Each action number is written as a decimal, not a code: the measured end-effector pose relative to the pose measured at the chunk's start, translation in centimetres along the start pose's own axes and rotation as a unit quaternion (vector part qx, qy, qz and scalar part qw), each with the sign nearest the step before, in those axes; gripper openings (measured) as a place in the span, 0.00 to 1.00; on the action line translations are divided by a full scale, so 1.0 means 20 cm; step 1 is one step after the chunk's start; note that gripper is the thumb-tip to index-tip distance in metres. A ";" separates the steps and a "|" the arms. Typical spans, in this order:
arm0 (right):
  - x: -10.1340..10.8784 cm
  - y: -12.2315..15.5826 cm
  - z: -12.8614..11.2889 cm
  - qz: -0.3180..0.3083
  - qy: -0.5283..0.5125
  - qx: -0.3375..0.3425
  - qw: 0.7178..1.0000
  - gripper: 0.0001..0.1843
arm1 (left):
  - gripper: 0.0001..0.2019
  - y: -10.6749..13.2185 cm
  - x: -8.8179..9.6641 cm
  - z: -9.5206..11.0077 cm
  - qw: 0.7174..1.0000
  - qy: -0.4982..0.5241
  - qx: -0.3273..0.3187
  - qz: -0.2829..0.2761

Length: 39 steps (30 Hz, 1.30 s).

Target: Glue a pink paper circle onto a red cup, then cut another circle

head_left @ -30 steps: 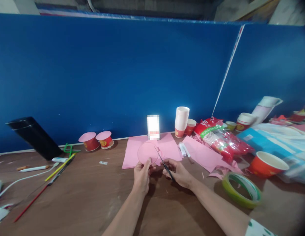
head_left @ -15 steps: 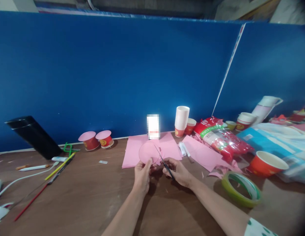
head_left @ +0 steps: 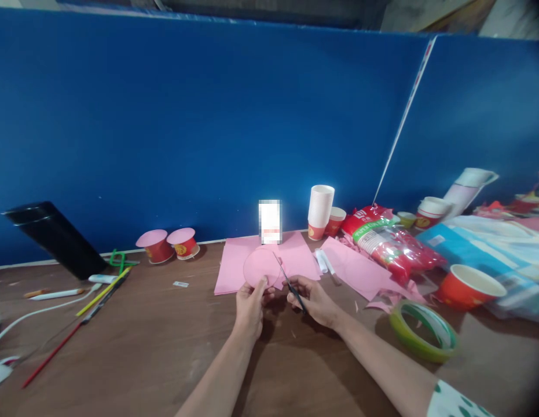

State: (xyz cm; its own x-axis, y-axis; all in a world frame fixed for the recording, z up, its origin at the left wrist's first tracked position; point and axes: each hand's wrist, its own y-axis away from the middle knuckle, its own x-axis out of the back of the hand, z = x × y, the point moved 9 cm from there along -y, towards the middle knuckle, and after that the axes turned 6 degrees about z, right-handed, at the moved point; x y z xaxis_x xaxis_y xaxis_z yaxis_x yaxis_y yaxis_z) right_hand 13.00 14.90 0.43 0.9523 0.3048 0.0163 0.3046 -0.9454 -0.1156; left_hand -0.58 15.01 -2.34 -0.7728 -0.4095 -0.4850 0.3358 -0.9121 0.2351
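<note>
My left hand (head_left: 250, 304) pinches the lower edge of a round pink paper disc (head_left: 260, 266), held up over the brown table (head_left: 143, 353). My right hand (head_left: 315, 301) is closed round the handles of small dark scissors (head_left: 289, 282); their blades point up and left, at the right edge of the disc. Behind the disc lie flat pink paper sheets (head_left: 234, 260).
Two upturned red cups with pink tops (head_left: 167, 244) stand at the back left, a stack of white cups (head_left: 320, 211) and a red packet (head_left: 384, 243) at the back right. An orange cup (head_left: 466, 285) and a green tape ring (head_left: 423, 331) lie right. Pens and sticks (head_left: 95, 292) lie left.
The view has shifted slightly. Both hands keep their hold, and the disc and scissors stay almost where they were.
</note>
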 end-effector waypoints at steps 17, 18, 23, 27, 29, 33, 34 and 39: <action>0.03 -0.01 0.03 0.011 -0.037 -0.017 0.999 0.19 | 0.14 -0.01 0.00 -0.01 0.999 -0.033 -0.007 -0.017; 0.03 -0.01 0.03 0.011 -0.038 -0.017 0.999 0.19 | 0.14 -0.01 0.00 -0.01 0.999 -0.035 -0.008 -0.017; 0.03 -0.01 0.02 0.014 -0.041 -0.011 0.999 0.19 | 0.15 -0.02 0.00 -0.02 0.998 -0.046 -0.015 -0.025; 0.03 -0.02 0.03 0.015 -0.047 -0.008 0.999 0.20 | 0.15 -0.02 -0.01 -0.02 0.998 -0.047 -0.020 -0.036; 0.03 -0.02 0.03 0.014 -0.054 -0.006 0.998 0.20 | 0.15 -0.02 -0.02 -0.02 0.998 -0.051 -0.021 -0.042; 0.04 -0.02 0.03 0.016 -0.061 0.000 0.998 0.20 | 0.15 -0.01 -0.02 -0.02 0.997 -0.060 -0.018 -0.048; 0.04 -0.02 0.03 0.016 -0.061 0.002 0.998 0.20 | 0.15 -0.01 -0.02 -0.02 0.997 -0.061 -0.018 -0.048; 0.04 -0.02 0.02 0.017 -0.063 0.007 0.998 0.20 | 0.16 -0.01 -0.02 -0.02 0.997 -0.061 -0.019 -0.052</action>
State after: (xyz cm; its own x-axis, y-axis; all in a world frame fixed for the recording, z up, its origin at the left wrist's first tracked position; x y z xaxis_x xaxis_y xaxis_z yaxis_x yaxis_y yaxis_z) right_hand 13.63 15.53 0.13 0.9517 0.2855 -0.1131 0.2711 -0.9541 -0.1274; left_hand -0.04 15.41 -2.54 -0.8635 -0.3103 -0.3975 0.2697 -0.9503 0.1559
